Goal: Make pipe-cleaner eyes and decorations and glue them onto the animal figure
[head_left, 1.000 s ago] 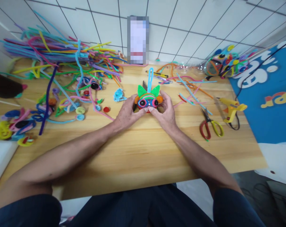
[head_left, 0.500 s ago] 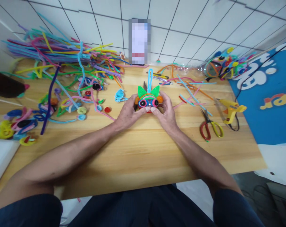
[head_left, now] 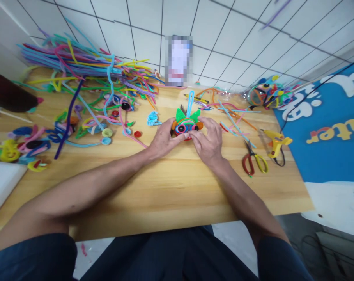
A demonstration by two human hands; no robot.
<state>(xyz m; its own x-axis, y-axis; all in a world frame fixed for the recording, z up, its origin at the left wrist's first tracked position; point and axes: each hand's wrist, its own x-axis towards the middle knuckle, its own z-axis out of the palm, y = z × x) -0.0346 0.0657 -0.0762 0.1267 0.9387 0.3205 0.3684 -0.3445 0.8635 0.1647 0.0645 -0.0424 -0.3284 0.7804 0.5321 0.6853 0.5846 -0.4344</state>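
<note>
Between my two hands, over the middle of the table, is a small pipe-cleaner animal figure [head_left: 186, 122]. It has green pointed ears, pink-ringed black eyes, orange side tufts and a tall light-blue loop standing up from its top. My left hand [head_left: 164, 136] is closed round its left side, thumb along the lower front. My right hand [head_left: 208, 140] grips the right side, its fingertips at the lower front and partly covering the right eye. The back and underside of the figure are hidden. A light-blue coiled pipe-cleaner piece [head_left: 153, 118] lies just left of it.
Bundled pipe cleaners [head_left: 68, 60] and coiled pieces [head_left: 33, 144] fill the left side. To the right lie scissors [head_left: 254, 160], a yellow glue gun [head_left: 276, 142] and loose stems [head_left: 232, 121]. A phone [head_left: 179, 60] leans on the tiled wall; a clear container of pieces [head_left: 267, 93] lies back right.
The view has shifted slightly. My right hand has changed its hold: its fingers now bend more over the figure's right side and cover part of the eye. My left hand keeps its grip.
</note>
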